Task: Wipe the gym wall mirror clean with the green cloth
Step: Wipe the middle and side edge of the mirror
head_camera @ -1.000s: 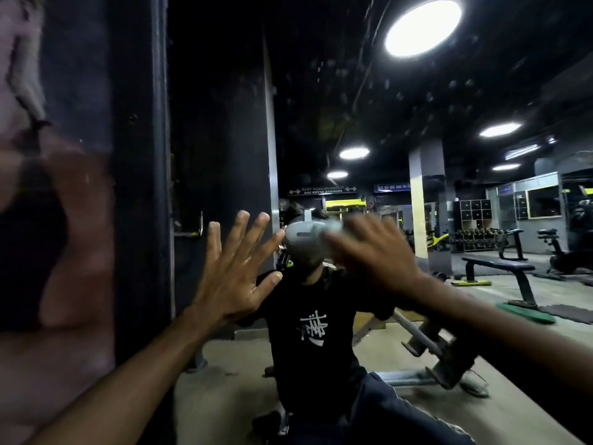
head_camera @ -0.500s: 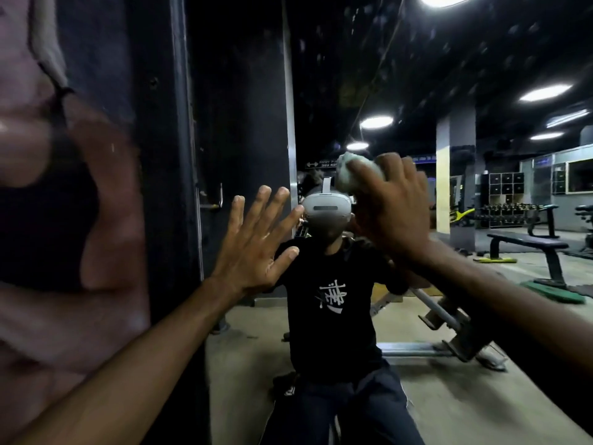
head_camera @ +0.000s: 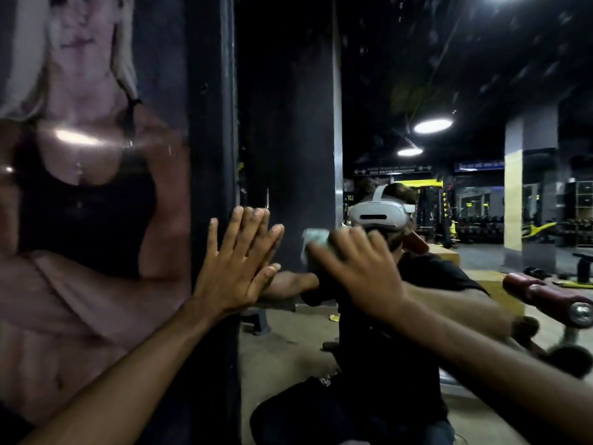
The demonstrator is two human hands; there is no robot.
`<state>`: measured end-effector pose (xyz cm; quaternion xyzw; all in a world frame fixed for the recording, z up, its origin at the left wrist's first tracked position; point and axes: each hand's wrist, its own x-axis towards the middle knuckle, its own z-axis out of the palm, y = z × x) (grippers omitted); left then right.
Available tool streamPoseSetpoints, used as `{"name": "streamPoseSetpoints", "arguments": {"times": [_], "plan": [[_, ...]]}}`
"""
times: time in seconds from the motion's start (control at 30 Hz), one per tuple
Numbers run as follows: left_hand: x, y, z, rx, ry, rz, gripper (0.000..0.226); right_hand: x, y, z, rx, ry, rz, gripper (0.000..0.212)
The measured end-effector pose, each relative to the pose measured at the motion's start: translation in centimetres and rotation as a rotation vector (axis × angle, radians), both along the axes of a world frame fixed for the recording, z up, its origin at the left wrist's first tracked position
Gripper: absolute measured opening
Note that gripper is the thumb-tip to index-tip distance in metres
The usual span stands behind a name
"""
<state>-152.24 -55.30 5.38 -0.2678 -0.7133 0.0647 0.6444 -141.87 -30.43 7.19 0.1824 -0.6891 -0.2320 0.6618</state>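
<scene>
left hand (head_camera: 237,268) flat on the mirror (head_camera: 288,123) left of frame centre, fingers spread, just beside the poster (head_camera: 80,187); right hand (head_camera: 356,271) blurred at centre, fingers splayed over green cloth (head_camera: 316,240), pressing it to the glass; cloth shows at that hand's upper left

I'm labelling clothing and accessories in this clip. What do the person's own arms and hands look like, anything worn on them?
Both forearms are bare to the frame edge: no sleeves, gloves or watch show on the left hand or right hand, though the right is motion-blurred. The mirror reflection shows a short-sleeved black T-shirt.
</scene>
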Motion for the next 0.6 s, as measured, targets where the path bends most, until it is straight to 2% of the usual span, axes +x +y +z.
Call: {"name": "streamPoseSetpoints", "arguments": {"times": [0.07, 0.13, 0.17, 0.23, 0.3, 0.43, 0.53, 0.6], "plan": [[0.2, -0.1, 0.5, 0.055, -0.029, -0.022, 0.079, 0.0, 0.0, -0.3, 0.116, -0.093, 0.013, 0.037], [0.3, -0.1, 0.6, 0.108, -0.067, -0.056, 0.084, 0.1, 0.0, 2.7, 0.154, -0.055, 0.012, 0.033], [0.1, -0.2, 0.6, 0.122, -0.073, -0.076, 0.086, -0.2, -0.3, 4.6, 0.117, -0.01, -0.012, 0.034], [0.0, -0.1, 0.5, 0.142, -0.104, -0.126, 0.088, -0.5, -0.8, 6.7, -0.106, 0.08, -0.044, 0.044], [0.0, -0.4, 0.4, 0.16, -0.134, -0.17, 0.087, -1.2, -2.7, 4.8, -0.231, 0.113, -0.008, 0.05], [-0.1, -1.8, 0.9, 0.143, -0.126, -0.22, 0.077, -1.8, -4.2, -2.4, -0.029, -0.066, -0.021, 0.045], [-0.9, -4.6, 1.4, 0.051, -0.101, -0.171, 0.075, -1.2, -3.9, -0.6, 0.031, -0.122, -0.068, 0.044], [-1.4, -5.6, 1.1, -0.015, -0.081, -0.169, 0.074, -1.0, -4.8, 2.4, -0.042, -0.077, -0.108, 0.048]]}}
